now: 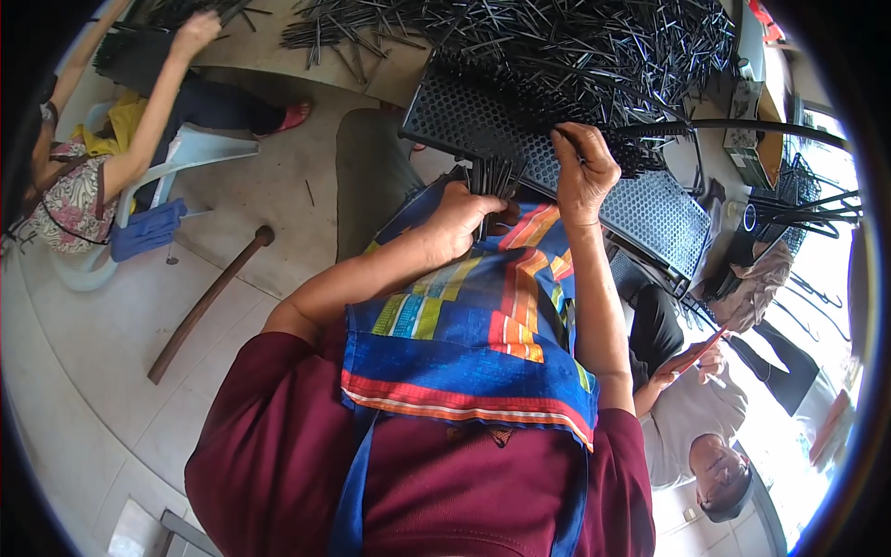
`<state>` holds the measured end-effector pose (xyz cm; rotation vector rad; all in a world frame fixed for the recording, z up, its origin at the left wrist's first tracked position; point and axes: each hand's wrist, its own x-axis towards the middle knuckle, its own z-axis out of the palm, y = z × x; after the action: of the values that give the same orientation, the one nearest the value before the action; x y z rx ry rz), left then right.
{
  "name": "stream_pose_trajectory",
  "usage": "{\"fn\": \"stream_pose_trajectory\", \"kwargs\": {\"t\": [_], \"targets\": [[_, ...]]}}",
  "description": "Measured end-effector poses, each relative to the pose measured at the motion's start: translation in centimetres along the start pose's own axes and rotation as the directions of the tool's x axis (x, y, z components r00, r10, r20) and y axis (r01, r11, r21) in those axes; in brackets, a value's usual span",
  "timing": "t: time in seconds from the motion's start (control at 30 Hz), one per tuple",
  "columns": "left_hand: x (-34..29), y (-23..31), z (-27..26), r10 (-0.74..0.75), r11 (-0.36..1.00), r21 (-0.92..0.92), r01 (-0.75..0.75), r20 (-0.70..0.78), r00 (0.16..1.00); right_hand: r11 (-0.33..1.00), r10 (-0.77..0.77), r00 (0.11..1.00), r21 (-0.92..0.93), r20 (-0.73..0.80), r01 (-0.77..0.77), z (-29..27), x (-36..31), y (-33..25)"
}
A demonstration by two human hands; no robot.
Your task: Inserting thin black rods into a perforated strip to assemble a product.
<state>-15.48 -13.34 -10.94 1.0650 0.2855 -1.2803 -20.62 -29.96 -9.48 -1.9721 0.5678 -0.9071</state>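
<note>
My left hand is closed around a bundle of thin dark sticks, which point up and away from me above my apron. Just beyond lies a black tray perforated with rows of small round holes. Many dark sticks stand upright in its far part. Over the tray's near edge, my right hand is closed in a pinch, fingertips beside the standing sticks. Whatever is between those fingertips, if anything, is too small to make out.
A large heap of loose dark sticks covers the table behind the tray. At left, another person's hand works by a plastic chair. A wooden-handled tool lies on the floor. At right, a person holds a red object.
</note>
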Motion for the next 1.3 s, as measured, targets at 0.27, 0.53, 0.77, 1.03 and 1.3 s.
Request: {"fn": "stream_pose_trajectory", "kwargs": {"t": [0.27,0.53,0.77,1.03,1.3], "targets": [[0.1,0.0,-0.9,0.001,0.997,0.081,-0.006,0.055,0.999,0.976,-0.057,0.990,-0.203,0.127,0.082,1.2,1.1,-1.5],[1.1,-1.4,-1.0,-0.027,0.996,-0.080,0.031,0.050,0.998,0.873,-0.210,0.954,-0.399,0.214,0.281,0.5,1.6,-0.5],[-0.1,0.3,-0.4,0.018,1.000,-0.014,-0.017,0.121,0.993,0.794,0.558,0.690,-0.056,0.461,-0.605,-1.8,-1.0,-2.7],[-0.5,0.7,1.1,0.041,0.999,0.023,-0.044,0.128,0.991,0.560,0.642,0.600,0.242,0.477,-0.792,-2.2,-3.6,-0.4],[-0.5,-0.2,1.5,0.114,0.981,0.140,-0.134,0.146,0.983,0.553,0.652,0.584,0.223,0.483,-0.803,-2.6,-4.5,-0.2]]}}
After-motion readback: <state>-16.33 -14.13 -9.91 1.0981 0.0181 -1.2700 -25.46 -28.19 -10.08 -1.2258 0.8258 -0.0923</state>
